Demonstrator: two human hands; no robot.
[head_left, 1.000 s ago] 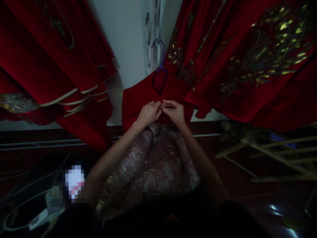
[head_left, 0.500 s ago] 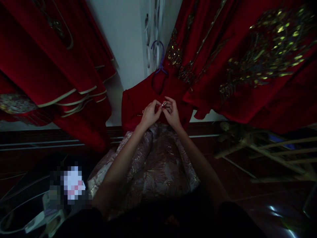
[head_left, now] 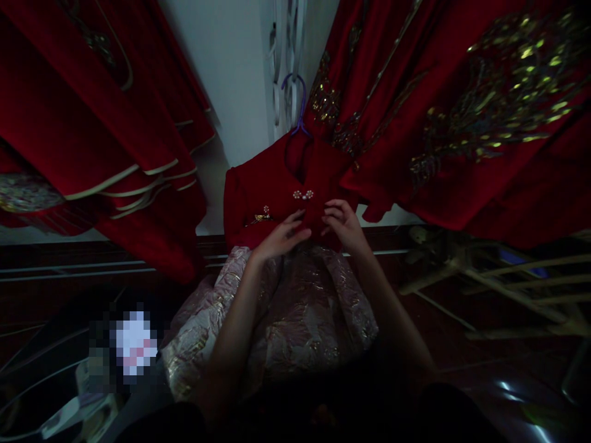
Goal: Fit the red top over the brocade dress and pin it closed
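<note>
A red top [head_left: 263, 184] with a patterned, shiny pale skirt [head_left: 305, 307] below it hangs on a purple hanger [head_left: 301, 114]. Across its chest sits a pearl-like clasp [head_left: 303, 195], its two flower-shaped halves side by side. My left hand [head_left: 282, 236] is open just below the clasp, fingers stretched across the red cloth. Lower right of the clasp, my right hand [head_left: 344, 224] is open too, its fingers apart and slightly bent. A gold ornament [head_left: 261, 217] shows on the top, left of my left hand. Whether my fingertips touch the cloth, I cannot tell.
Red garments with pale trim [head_left: 106, 123] hang at the left, and sequined red garments [head_left: 498, 98] at the right. A metal chain [head_left: 289, 61] runs down the white wall [head_left: 217, 67]. At right stands a wooden rack [head_left: 512, 289]. A blurred bright patch [head_left: 135, 341] is at lower left.
Both hands have let go of the clasp and moved down, the right one also outward. Now the clasp and the gold ornament are uncovered on the top.
</note>
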